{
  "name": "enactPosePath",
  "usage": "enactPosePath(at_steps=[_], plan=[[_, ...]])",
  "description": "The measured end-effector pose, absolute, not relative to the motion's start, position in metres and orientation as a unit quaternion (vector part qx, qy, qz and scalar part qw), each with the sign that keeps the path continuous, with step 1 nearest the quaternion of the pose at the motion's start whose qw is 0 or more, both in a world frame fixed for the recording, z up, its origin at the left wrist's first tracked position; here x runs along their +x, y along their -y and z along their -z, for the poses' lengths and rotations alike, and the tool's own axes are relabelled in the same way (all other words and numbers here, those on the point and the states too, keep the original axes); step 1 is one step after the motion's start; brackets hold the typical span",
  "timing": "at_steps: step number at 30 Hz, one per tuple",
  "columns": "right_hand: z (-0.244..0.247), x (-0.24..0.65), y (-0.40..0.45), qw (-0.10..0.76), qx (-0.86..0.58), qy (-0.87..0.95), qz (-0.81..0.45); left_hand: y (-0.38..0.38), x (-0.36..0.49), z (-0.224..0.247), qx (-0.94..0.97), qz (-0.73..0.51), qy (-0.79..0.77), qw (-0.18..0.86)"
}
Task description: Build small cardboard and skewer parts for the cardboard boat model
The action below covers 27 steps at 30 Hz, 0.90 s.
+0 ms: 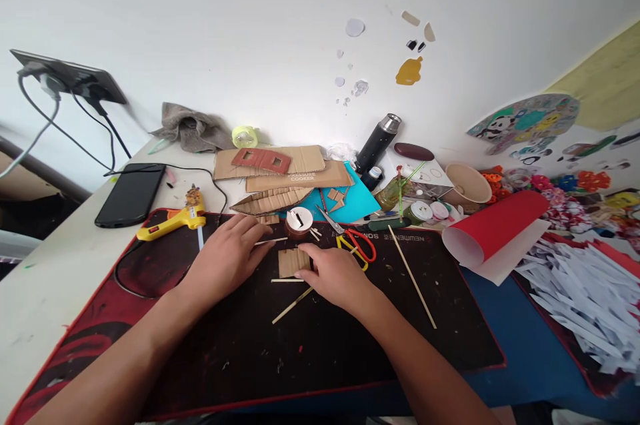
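Observation:
My left hand is closed in a pinch on a short thin wooden stick, whose free end points right. Beside it, my right hand has thumb and forefinger at the right side of a small corrugated cardboard piece, which lies on the dark mat. Just below the cardboard lies another short stick. A longer stick runs at a slant, its upper end hidden under my right hand. Scissors with red and yellow handles lie behind that hand. A round white-topped container stands behind the cardboard.
A yellow glue gun and a black phone lie left. Cardboard sheets and a cardboard boat shape are at the back. A long stick, red paper roll and white paper strips lie right.

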State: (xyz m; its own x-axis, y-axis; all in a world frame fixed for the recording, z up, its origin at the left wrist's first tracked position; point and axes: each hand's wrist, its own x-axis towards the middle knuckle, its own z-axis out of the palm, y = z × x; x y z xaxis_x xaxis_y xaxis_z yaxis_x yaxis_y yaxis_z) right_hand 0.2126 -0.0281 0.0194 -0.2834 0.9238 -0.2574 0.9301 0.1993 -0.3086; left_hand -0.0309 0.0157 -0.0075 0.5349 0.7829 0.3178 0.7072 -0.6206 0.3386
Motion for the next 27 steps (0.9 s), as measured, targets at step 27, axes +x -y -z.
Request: enactPosePath(at_steps=[27], plan=[[-0.016,0.221,0.049,0.005,0.621,-0.757,0.203,-0.001,-0.018,0.007,0.916,-0.102,-0.288,0.262]])
